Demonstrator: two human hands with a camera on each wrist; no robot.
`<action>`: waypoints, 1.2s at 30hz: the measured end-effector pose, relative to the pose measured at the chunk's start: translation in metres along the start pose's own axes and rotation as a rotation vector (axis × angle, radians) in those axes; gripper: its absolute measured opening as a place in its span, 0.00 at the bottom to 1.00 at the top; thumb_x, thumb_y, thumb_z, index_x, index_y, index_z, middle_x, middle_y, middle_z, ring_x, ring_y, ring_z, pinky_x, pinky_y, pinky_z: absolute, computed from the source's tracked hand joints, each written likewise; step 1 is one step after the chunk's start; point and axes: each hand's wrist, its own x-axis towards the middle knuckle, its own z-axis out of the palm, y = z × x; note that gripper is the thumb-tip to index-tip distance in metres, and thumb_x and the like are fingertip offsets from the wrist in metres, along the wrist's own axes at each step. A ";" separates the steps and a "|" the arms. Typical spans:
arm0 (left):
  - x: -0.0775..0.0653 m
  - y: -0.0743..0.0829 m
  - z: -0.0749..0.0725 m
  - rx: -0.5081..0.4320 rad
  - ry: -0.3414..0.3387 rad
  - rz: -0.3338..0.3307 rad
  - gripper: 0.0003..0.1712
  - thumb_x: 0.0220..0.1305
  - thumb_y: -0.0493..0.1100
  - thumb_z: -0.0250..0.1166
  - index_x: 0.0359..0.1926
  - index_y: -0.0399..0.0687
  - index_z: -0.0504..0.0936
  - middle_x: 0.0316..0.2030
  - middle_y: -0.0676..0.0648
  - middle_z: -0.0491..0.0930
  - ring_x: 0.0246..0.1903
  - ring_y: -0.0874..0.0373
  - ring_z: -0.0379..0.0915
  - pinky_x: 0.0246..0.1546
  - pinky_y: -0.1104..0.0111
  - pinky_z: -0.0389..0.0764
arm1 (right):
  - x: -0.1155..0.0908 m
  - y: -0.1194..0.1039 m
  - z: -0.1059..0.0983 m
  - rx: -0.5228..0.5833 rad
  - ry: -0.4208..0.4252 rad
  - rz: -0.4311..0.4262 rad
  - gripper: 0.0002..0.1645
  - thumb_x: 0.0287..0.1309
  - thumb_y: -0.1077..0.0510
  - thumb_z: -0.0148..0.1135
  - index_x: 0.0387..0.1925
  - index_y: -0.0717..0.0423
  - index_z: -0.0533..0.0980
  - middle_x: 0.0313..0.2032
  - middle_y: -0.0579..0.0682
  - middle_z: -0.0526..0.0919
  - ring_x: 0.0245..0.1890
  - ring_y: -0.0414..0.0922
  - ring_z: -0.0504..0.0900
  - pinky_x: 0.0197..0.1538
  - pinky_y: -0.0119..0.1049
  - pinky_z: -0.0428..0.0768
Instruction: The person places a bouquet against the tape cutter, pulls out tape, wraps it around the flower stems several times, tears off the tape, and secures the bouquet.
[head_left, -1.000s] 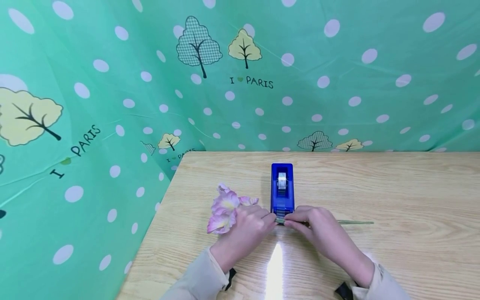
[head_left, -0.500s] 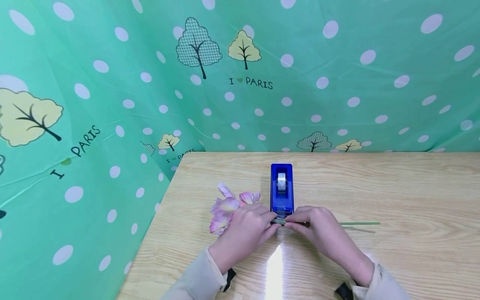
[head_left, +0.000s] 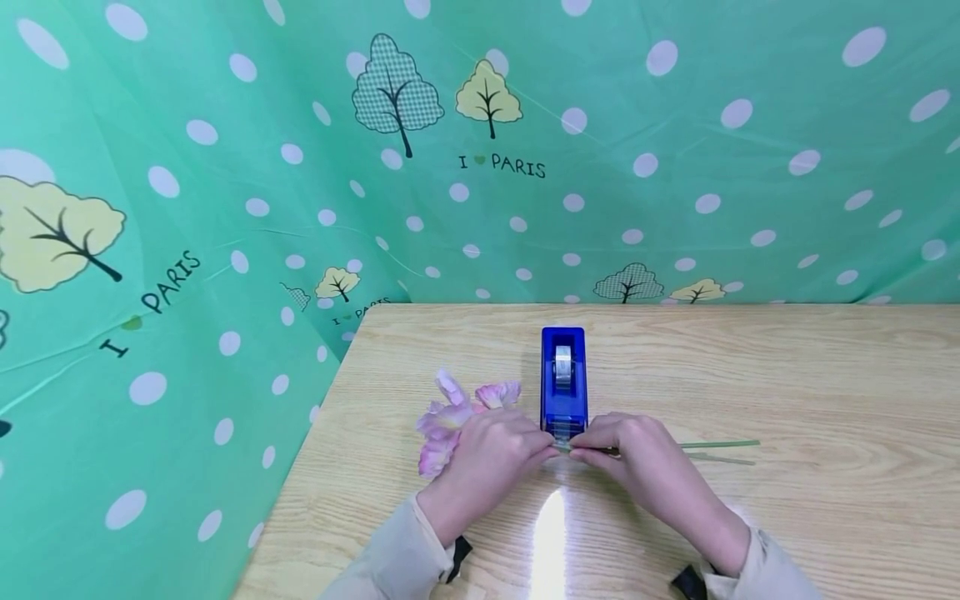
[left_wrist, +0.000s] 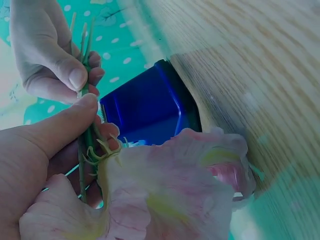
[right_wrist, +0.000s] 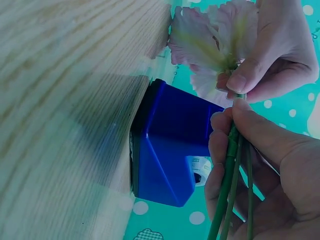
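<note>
Pink-and-white artificial flowers stick out to the left of my left hand. Their green stems run sideways through both hands and extend to the right. The left thumb and fingers pinch the stems just below the blossoms. Close beside it, my right hand pinches the same stems between thumb and fingertips. Directly behind the fingertips stands a blue tape dispenser, its cutting edge towards me. A bit of clear tape seems to lie at the pinched spot, though fingers hide most of it.
A clear tape roll sits inside the dispenser. The wooden table stretches to the right; its left edge lies near the flowers. Green dotted cloth hangs behind and at the left.
The blossoms have tilted and shifted slightly in the left hand. At the right, the stems now show as two separate lines instead of one. Both hands stay nearly in place.
</note>
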 end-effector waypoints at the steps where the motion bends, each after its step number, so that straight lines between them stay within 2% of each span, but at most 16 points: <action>1: 0.000 0.000 0.000 0.000 -0.001 0.002 0.03 0.57 0.49 0.73 0.31 0.57 0.90 0.27 0.60 0.86 0.27 0.68 0.79 0.32 0.79 0.78 | 0.000 0.000 0.000 0.000 -0.001 0.000 0.08 0.52 0.62 0.73 0.35 0.48 0.88 0.34 0.39 0.89 0.36 0.38 0.86 0.42 0.35 0.85; 5: 0.000 0.001 -0.001 0.005 -0.028 -0.008 0.05 0.59 0.50 0.72 0.32 0.57 0.89 0.29 0.60 0.86 0.29 0.67 0.79 0.35 0.77 0.79 | 0.000 0.000 -0.001 -0.005 -0.005 -0.002 0.09 0.51 0.63 0.74 0.35 0.47 0.88 0.33 0.38 0.89 0.36 0.37 0.86 0.41 0.34 0.85; 13: 0.000 0.006 -0.005 0.008 -0.136 -0.034 0.09 0.67 0.51 0.66 0.37 0.54 0.89 0.35 0.58 0.87 0.36 0.65 0.79 0.43 0.74 0.79 | -0.001 0.000 -0.002 -0.078 -0.004 -0.022 0.10 0.48 0.61 0.76 0.34 0.44 0.88 0.34 0.37 0.89 0.36 0.37 0.86 0.42 0.35 0.85; 20: 0.001 0.007 -0.007 0.087 -0.190 -0.022 0.12 0.68 0.51 0.64 0.43 0.52 0.88 0.40 0.56 0.87 0.43 0.63 0.80 0.52 0.72 0.77 | -0.002 0.001 -0.002 -0.075 0.012 -0.044 0.10 0.49 0.61 0.76 0.34 0.44 0.88 0.33 0.37 0.88 0.34 0.35 0.85 0.40 0.32 0.84; 26: 0.002 0.006 -0.006 0.137 -0.246 -0.015 0.10 0.67 0.50 0.65 0.44 0.55 0.88 0.40 0.58 0.87 0.43 0.64 0.79 0.53 0.72 0.76 | -0.002 0.001 0.000 -0.072 0.021 -0.037 0.10 0.49 0.60 0.75 0.34 0.43 0.88 0.34 0.36 0.88 0.34 0.34 0.85 0.40 0.34 0.84; 31: 0.002 0.005 -0.007 0.176 -0.263 -0.006 0.06 0.62 0.48 0.69 0.40 0.58 0.88 0.38 0.60 0.87 0.41 0.66 0.79 0.52 0.73 0.76 | -0.001 0.000 0.003 -0.068 0.034 -0.003 0.09 0.50 0.59 0.76 0.34 0.41 0.88 0.34 0.34 0.88 0.34 0.33 0.84 0.40 0.34 0.84; 36: 0.001 0.004 -0.007 0.198 -0.232 0.011 0.06 0.57 0.46 0.72 0.38 0.61 0.88 0.36 0.61 0.87 0.40 0.67 0.79 0.49 0.73 0.77 | 0.001 0.000 0.006 -0.018 -0.007 0.063 0.06 0.52 0.57 0.74 0.33 0.43 0.87 0.33 0.36 0.88 0.33 0.33 0.85 0.40 0.34 0.84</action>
